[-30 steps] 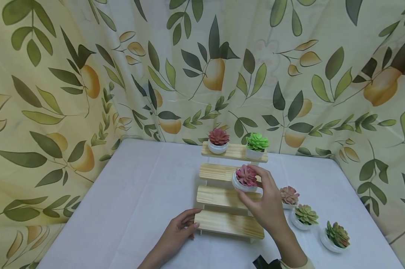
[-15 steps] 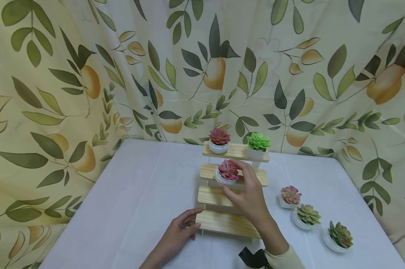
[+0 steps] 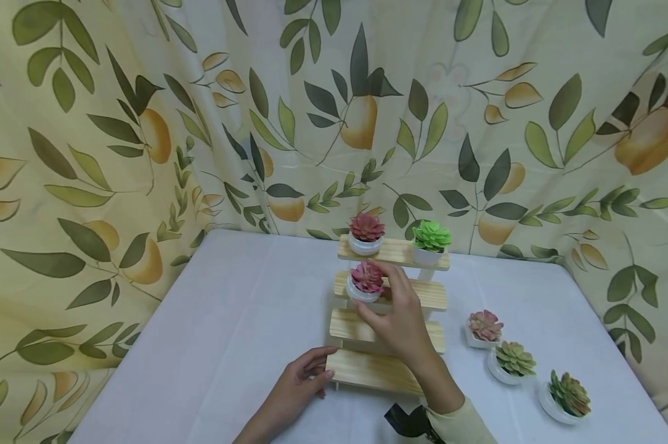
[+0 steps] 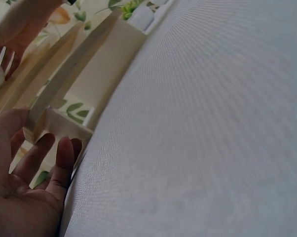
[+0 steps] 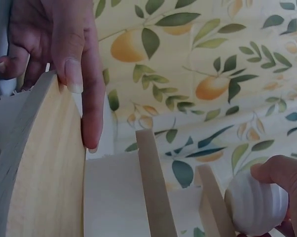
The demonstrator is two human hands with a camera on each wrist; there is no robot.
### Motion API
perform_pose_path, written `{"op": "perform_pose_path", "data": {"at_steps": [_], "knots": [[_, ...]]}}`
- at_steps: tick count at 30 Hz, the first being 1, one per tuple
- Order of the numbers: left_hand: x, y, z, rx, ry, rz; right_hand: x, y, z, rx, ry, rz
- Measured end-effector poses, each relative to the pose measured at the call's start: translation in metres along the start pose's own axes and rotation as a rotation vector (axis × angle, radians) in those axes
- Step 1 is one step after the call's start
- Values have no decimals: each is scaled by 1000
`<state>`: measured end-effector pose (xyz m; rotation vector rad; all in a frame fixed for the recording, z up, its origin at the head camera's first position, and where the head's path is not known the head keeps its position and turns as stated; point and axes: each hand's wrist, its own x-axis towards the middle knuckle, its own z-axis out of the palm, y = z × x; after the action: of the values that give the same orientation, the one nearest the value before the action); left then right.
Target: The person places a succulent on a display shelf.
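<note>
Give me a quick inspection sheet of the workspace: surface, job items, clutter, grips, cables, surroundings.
Surface: white table, faint creases.
Job items: four-board stand; dark-red succulent and bright-green succulent on its top board; pink succulent at second board, contact unclear; dusty-pink succulent, pale-green succulent and green-brown succulent on table, right of stand.
Clutter: black piece by right sleeve, unidentifiable.
Left grip: holds left end of lowest board.
Right grip: pinches white pot of pink succulent.
Cables: nothing seen.
Surroundings: patterned curtain behind and alongside.

I see a leaf-and-fruit-print curtain [image 3: 217,154] stretching from my nine o'clock through twelve to three, behind a white tablecloth [image 3: 217,333] towards six.
</note>
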<state>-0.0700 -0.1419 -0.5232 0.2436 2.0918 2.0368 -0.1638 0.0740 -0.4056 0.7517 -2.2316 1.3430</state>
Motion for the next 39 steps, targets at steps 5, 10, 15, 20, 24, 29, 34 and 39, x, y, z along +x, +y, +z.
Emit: {"op": "perform_pose_path", "data": {"at_steps": [5,10,15,20,24,29,34,39], "knots": [[1,-3,-1,11,-11,6,2,1,3,1,-6,5],[1,-3,-1,4,-10,15,3,1,5,-5,-9,10],[1,-2,0,1,-5,20,3,0,6,-11,-17,17],[1,-3,0,7,-5,25,3,0,6,-41,-13,34],[1,-4,-1,12,-8,26,4,0,6,-48,-18,42],[1,-5,-1,20,-9,21,4,-1,6,-47,-22,48],[1,-4,-1,20,-8,16,4,-2,6,-47,-24,60],[0,-1,-1,26,-6,11,4,-2,6,-46,-32,76]]}}
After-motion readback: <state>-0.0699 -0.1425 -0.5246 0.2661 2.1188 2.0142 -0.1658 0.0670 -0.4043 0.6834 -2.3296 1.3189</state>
